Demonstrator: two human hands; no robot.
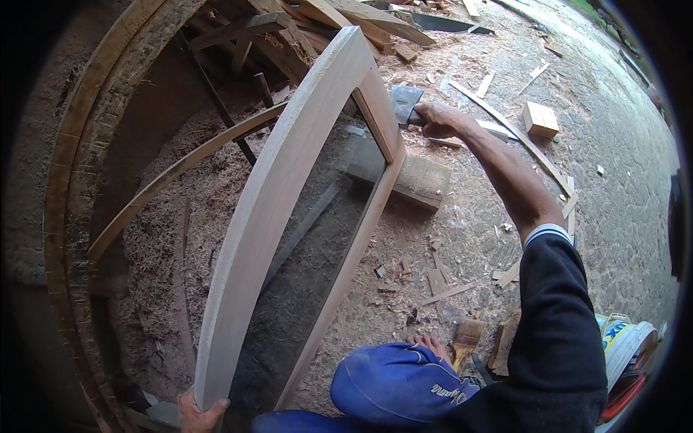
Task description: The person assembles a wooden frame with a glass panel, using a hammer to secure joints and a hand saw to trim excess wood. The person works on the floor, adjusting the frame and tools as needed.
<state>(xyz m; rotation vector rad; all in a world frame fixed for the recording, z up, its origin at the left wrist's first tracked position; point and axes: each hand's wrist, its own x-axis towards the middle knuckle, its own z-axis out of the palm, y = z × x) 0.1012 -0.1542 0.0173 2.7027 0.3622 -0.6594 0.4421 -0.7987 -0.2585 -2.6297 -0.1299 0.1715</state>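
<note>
A curved wooden window frame (271,187) with a dark glass pane (317,238) stands tilted in front of me, running from the lower left to the top centre. At its lower end, my left hand (203,414) is closed around the frame's edge. My right arm is stretched far forward. By the frame's upper right side, my right hand (440,120) grips a tool with a broad grey metal blade (405,103). The blade is beside or against the frame's edge; contact is unclear. My fingers hide most of its handle. A wood block (426,177) lies behind the frame's right side.
Large curved timber (65,187) stands at the left, with a thin bent strip (180,162) beside it. Offcuts (289,36) are piled at the back. Shavings and strips litter the ground. A pale block (540,120), a paintbrush (468,336) and a white bucket (632,346) are at the right.
</note>
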